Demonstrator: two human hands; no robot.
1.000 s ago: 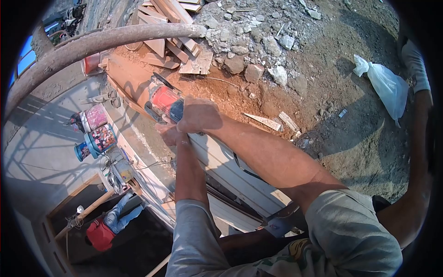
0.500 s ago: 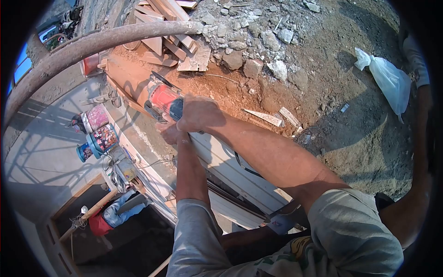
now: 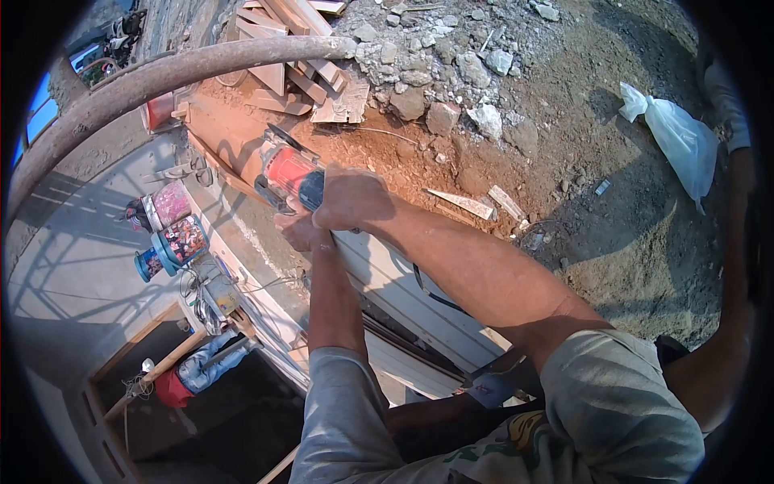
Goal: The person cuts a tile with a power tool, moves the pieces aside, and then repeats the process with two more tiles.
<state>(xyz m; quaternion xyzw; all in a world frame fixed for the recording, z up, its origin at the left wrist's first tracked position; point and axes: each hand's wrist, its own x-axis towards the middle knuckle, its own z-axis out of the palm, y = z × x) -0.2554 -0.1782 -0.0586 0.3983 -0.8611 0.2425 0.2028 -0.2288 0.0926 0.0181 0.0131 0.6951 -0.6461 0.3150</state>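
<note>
as my right hand (image 3: pixel 350 199) and left hand (image 3: pixel 298 231) wrap the red-and-black power tool (image 3: pixel 289 171) just past the far end of the white ridged boards (image 3: pixel 403 292), a thick brown curved pole (image 3: pixel 201 60) arches beyond it. sawn wooden planks (image 3: pixel 303 18) and grey broken rubble (image 3: pixel 472 69) crowd the far side; room opens over loose reddish dirt (image 3: pixel 403 179) to the tool's right. leftward, a dark rectangular opening (image 3: pixel 234 419) holds a person in red (image 3: pixel 172 390).

wht bag (image 3: pixel 679 151), rocks (image 3: pixel 442 118) on dirt (image 3: pixel 580 145)
</note>
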